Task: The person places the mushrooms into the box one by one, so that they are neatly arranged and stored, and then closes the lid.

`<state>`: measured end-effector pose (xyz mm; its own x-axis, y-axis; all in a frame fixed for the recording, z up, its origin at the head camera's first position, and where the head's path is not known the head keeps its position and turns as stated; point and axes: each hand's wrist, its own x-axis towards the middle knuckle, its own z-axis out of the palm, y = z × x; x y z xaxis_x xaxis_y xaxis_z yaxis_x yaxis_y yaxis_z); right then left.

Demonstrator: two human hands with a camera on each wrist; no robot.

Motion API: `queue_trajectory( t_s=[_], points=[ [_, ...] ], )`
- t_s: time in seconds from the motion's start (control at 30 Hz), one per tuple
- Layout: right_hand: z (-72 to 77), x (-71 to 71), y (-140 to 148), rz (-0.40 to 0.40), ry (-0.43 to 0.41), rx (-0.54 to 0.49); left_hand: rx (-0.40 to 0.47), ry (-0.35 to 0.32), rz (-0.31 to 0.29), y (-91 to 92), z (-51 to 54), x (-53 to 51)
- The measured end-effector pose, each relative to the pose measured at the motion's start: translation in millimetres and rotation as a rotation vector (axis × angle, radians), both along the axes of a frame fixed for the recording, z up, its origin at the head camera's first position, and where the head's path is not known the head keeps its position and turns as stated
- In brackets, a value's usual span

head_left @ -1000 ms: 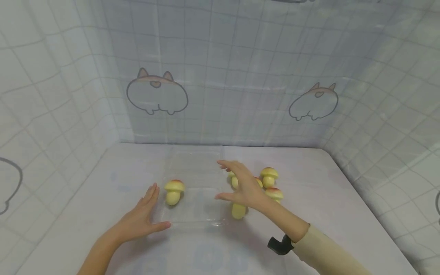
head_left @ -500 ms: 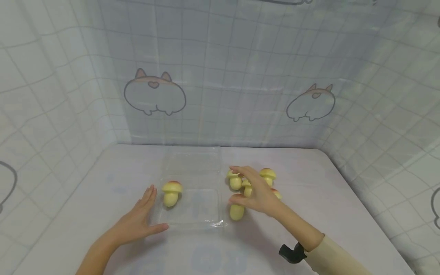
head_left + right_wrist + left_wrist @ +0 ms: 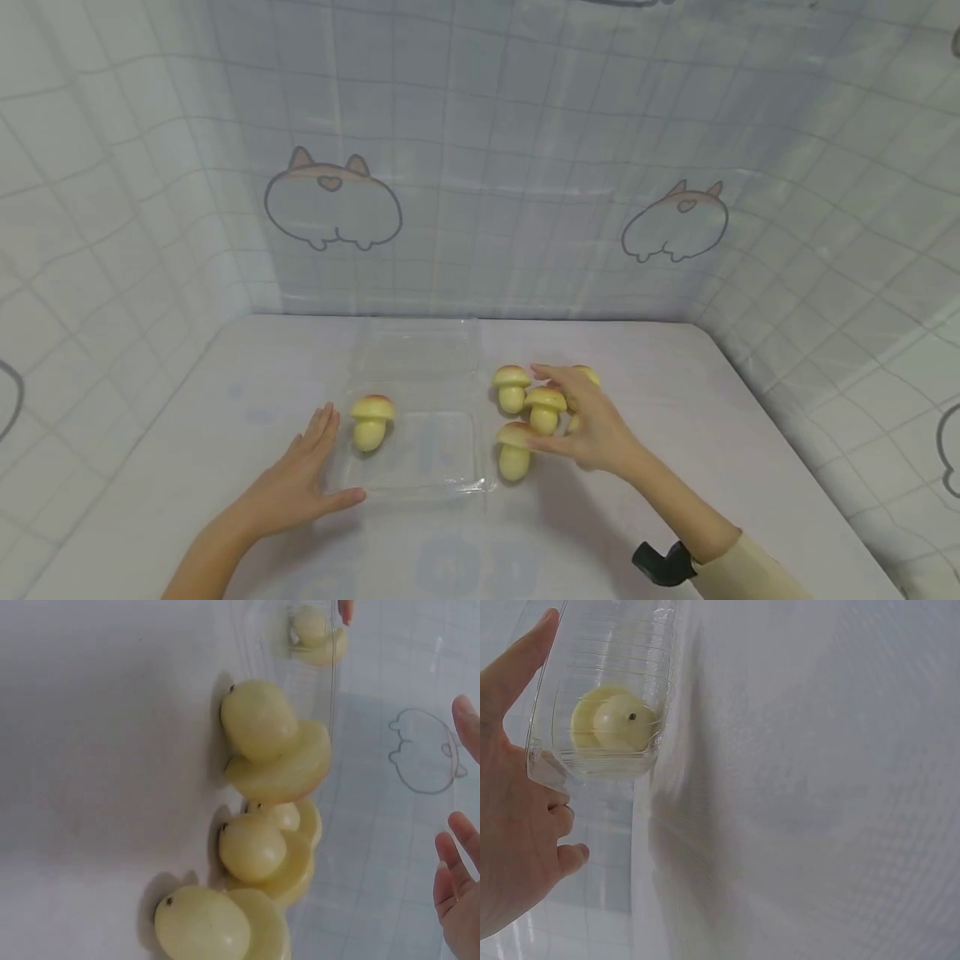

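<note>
A clear plastic box [image 3: 444,454] lies with its lid [image 3: 416,350] folded back. Inside, at the left, is a yellow toy mushroom [image 3: 371,422] with a reddish cap top. My left hand [image 3: 295,483] is at the box's left side, thumb spread along the near corner. In the left wrist view the thumb and fingers straddle that corner of the box [image 3: 622,645]. My right hand [image 3: 596,429] hovers over a cluster of similar mushrooms [image 3: 545,410], fingers and thumb apart, holding nothing. It hides part of the cluster. The right wrist view shows these fingers above several mushrooms [image 3: 259,720].
One mushroom [image 3: 514,454] lies close to the box's right edge, and another [image 3: 512,388] is behind it. A white cloth covers the table [image 3: 405,550]. Gridded curtains [image 3: 480,208] stand at the back and sides. A black device [image 3: 663,565] is on the right wrist.
My right hand has moved right, from over the box's right edge to above the mushroom cluster, uncovering the nearer mushrooms. The left hand stays at the box.
</note>
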<state>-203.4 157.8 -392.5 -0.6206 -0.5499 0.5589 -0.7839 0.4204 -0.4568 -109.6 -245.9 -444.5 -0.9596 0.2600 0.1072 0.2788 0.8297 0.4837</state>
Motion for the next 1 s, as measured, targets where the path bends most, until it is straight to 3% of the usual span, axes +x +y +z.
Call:
queue_trajectory(
  t_s=[0.3, 1.0],
  points=[
    [-2.6, -1.8, 23, 0.019, 0.03, 0.013, 0.011, -0.001, -0.002, 0.1, 0.5, -2.1],
    [-17.2, 1.0, 61, -0.146, 0.006, 0.021, 0.034, -0.039, -0.01, -4.8, -2.3, -8.2]
  ],
)
